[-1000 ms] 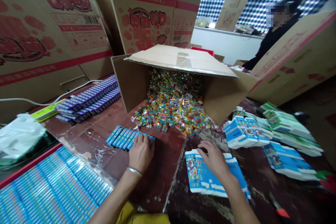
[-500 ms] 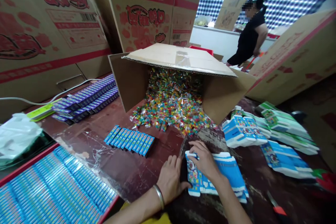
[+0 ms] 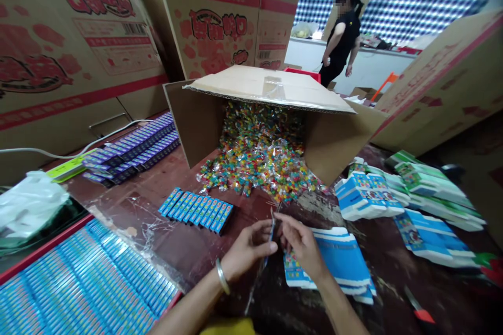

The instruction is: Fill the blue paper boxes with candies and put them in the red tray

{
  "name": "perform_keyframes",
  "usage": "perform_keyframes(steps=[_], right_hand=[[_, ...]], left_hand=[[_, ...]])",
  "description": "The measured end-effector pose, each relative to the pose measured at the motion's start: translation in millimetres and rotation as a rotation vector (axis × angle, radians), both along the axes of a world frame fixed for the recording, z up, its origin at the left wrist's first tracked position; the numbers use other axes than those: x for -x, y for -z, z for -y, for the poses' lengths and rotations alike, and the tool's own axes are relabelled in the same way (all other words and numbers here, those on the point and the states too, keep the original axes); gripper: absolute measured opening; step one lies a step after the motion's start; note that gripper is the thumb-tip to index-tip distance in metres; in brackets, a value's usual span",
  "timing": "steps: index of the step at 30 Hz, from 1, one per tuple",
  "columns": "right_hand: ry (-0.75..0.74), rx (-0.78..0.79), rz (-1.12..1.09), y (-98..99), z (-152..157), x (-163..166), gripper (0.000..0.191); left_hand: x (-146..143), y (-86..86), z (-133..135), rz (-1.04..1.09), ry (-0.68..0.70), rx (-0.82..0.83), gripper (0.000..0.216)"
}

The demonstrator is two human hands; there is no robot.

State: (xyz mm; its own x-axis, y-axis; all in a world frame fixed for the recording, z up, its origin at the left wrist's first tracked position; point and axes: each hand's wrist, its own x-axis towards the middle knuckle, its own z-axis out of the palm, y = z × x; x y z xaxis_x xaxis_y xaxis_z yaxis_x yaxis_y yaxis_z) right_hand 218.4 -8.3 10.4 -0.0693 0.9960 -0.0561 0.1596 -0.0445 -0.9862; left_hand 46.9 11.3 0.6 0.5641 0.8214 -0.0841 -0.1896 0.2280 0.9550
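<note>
One flat blue carton [image 3: 272,230] is held edge-on, long axis near-far, just above the left end of the carton stack [image 3: 341,259]. The left hand [image 3: 245,251] and right hand [image 3: 301,243] each pinch it, fingers closed on opposite faces and equally close.

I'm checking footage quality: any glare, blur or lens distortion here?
Head view: fisheye bends the right carton; glare on the tape atop the tipped carton; the blue blank pinched between left hand and right hand looks soft; sweets look sharp.
</note>
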Motion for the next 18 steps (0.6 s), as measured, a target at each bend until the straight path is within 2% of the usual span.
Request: perform_keyframes(steps=[2,4,7,9,11,13,15,18], right_hand=[[-0.088,-0.02,0.044,-4.9,4.4,1.5,0.035],[-0.121,-0.003,0.081,-10.9,5.7,1.1,0.03],[-0.247,0.13,0.101,-20.4,3.7,-3.5,0.018],[-0.347,0.202,0.117,-24.3,1.2,-6.6,0.019],[-0.276,0.177,0.107,-24.1,-1.5,-7.0,0.022],[-0.098,0.086,0.071,-19.5,-3.4,-3.4,0.03],[0.017,-0.002,0.07,-11.4,-3.2,3.9,0.034],[0.084,-0.062,0.131,2.4,1.0,17.4,0.021]], left_hand=[[7.6,-5.0,-3.4,0.112,0.058,0.122,0.055],[13.4,-8.8,-3.5,0.138,0.116,0.176,0.054],[17.8,-11.0,-0.7,0.118,0.194,0.186,0.053],[18.6,-9.9,0.4,0.074,0.194,0.181,0.046],[18.2,-6.9,0.4,0.036,0.131,0.19,0.039],[16.4,-3.0,0.6,0.037,0.006,0.206,0.035],[12.8,0.9,2.1,0.065,-0.136,0.215,0.032],[5.3,5.8,6.5,0.085,-0.287,0.228,0.029]])
